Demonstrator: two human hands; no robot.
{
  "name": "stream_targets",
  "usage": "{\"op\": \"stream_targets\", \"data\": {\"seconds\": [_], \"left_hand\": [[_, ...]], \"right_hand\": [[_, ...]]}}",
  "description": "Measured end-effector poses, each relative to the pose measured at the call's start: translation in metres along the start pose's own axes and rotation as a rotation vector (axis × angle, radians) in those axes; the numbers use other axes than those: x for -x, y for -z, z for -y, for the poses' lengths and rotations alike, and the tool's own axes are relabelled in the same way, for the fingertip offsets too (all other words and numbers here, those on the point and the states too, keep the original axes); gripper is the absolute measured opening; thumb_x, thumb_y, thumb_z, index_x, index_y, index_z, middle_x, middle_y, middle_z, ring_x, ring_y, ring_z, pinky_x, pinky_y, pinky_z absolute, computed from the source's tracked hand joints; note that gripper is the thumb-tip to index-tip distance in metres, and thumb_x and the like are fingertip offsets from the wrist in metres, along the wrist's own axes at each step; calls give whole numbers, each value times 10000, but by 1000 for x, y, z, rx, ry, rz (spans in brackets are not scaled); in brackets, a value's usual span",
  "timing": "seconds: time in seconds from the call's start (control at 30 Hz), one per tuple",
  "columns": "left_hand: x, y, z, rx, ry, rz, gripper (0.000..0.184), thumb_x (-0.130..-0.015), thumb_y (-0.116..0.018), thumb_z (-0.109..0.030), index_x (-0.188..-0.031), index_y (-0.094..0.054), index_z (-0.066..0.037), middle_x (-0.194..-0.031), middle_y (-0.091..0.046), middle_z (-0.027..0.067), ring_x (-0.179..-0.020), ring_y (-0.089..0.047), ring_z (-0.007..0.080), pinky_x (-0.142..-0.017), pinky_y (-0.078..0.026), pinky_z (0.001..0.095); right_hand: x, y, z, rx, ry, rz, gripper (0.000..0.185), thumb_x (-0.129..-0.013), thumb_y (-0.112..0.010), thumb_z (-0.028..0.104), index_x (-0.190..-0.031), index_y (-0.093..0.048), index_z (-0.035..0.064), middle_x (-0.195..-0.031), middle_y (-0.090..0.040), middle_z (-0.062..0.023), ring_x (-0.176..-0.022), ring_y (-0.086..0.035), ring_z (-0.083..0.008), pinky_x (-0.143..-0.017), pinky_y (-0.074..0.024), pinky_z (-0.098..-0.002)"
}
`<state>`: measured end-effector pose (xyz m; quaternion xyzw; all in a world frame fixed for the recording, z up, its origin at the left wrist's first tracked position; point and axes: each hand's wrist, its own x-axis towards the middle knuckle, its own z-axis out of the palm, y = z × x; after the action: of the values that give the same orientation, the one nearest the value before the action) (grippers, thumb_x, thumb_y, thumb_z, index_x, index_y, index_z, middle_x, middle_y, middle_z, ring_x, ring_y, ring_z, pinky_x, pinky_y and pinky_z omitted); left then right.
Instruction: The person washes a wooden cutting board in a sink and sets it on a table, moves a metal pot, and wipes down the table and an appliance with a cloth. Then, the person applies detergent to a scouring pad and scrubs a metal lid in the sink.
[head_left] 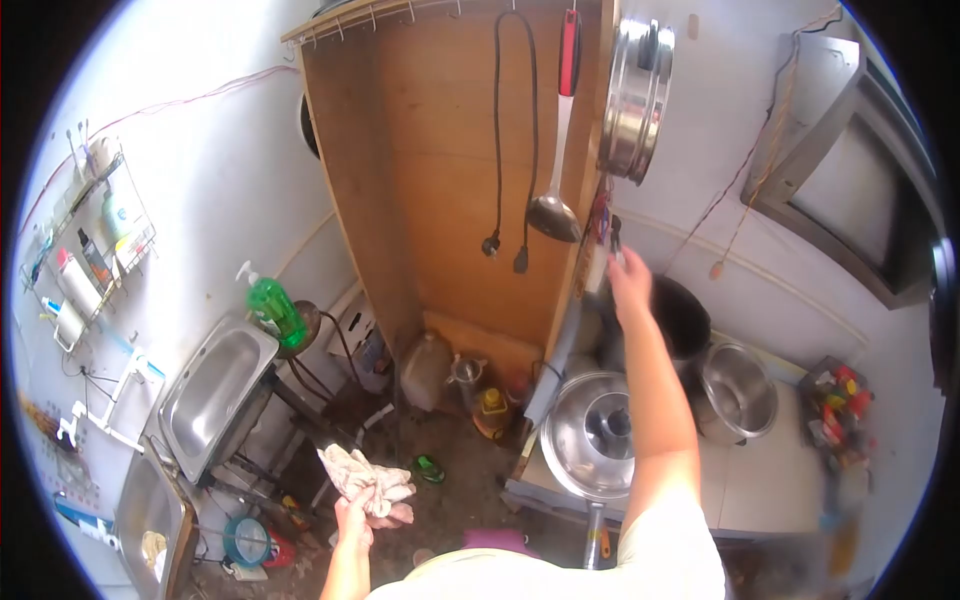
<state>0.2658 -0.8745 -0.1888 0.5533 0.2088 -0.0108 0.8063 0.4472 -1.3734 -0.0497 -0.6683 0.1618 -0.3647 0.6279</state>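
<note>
My left hand (353, 520) is closed round a crumpled pale cloth (365, 482) and holds it low, over the floor. My right hand (630, 285) is stretched forward to the side of the wooden cabinet, its fingers closed on a small dark item (615, 238) that I cannot make out. Below my right forearm is a pan with a shiny metal lid (578, 430). A large dark pot (682, 318) stands behind the forearm, and an open steel pot (738, 390) is to its right.
A ladle (555, 215) and a black cord (497, 130) hang before the wooden cabinet (450, 140). At left are a steel sink (215, 390) and a green soap bottle (275, 312). Jugs (428, 370) stand low at the cabinet; a television (860, 180) is upper right.
</note>
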Motion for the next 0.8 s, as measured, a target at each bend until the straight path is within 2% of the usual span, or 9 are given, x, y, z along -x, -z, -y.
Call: {"op": "stream_targets", "data": {"seconds": [0.1, 0.13, 0.37, 0.43, 0.5, 0.63, 0.7, 0.77, 0.8], "left_hand": [[5, -3, 0, -9, 23, -20, 298, -739, -634, -39, -1018, -574, 45, -949, -628, 112, -857, -610, 206, -768, -480, 321], [4, -3, 1, -7, 22, -24, 296, -737, -638, -38, -1014, -576, 45, -946, -629, 112, -857, -610, 205, -767, -481, 318], [6, 7, -2, -18, 17, 15, 295, -754, -615, -37, -1041, -588, 26, -969, -633, 89, -886, -605, 187, -795, -471, 302], [4, 13, 1, -47, 4, -8, 263, -766, -613, -37, -1022, -604, 22, -956, -639, 88, -871, -609, 179, -785, -474, 300], [9, 10, -8, -70, 14, -35, 186, -785, -626, -68, -954, -619, 10, -809, -646, 82, -684, -614, 162, -615, -488, 282], [15, 26, -22, -141, 46, 62, 229, -811, -637, -127, -995, -605, 4, -800, -644, 78, -645, -622, 169, -479, -491, 274], [19, 41, -31, -171, -15, 71, 238, -815, -634, -125, -1024, -613, -14, -883, -640, 58, -775, -606, 134, -656, -486, 264], [25, 65, -49, -185, -109, 66, 249, -817, -634, -124, -1043, -613, -23, -933, -637, 46, -845, -594, 113, -747, -483, 258], [30, 80, -60, -186, -171, 51, 254, -817, -635, -125, -1048, -611, -22, -943, -635, 44, -851, -590, 110, -750, -482, 258]], "right_hand": [[9, 5, -58, 527, 252, -65, 459, -799, -574, 38, -1223, -441, -75, -1087, -571, -229, -1003, -559, -313, -879, -424, -351], [14, 7, -68, 549, 153, -24, 489, -770, -589, 56, -1209, -435, -92, -1142, -518, -280, -1097, -480, -393, -945, -369, -410], [79, -16, -114, 645, 276, 85, 404, -772, -568, 47, -1142, -475, -85, -1103, -523, -262, -1082, -480, -370, -947, -371, -394], [122, -46, -111, 366, 167, 265, 383, -782, -579, 68, -1134, -485, -51, -1105, -531, -218, -1081, -496, -304, -929, -391, -361], [189, -84, -58, 161, -56, 637, 430, -784, -610, 99, -1181, -482, -8, -1150, -525, -172, -1088, -494, -248, -919, -401, -344], [304, -147, -8, -59, -145, 1415, 850, -692, -754, 230, -1377, -279, 65, -1352, -345, -171, -1252, -345, -269, -996, -340, -387], [354, -184, -13, -243, 205, 1645, 977, -647, -790, 280, -1405, -206, 78, -1394, -267, -175, -1299, -271, -288, -1033, -289, -403], [403, -211, -5, -328, 73, 1725, 967, -639, -795, 287, -1394, -231, 70, -1382, -282, -186, -1288, -284, -310, -1046, -266, -408], [424, -225, -4, -285, 239, 1704, 958, -641, -794, 293, -1386, -235, 67, -1366, -297, -193, -1277, -301, -323, -1033, -287, -412]]}}
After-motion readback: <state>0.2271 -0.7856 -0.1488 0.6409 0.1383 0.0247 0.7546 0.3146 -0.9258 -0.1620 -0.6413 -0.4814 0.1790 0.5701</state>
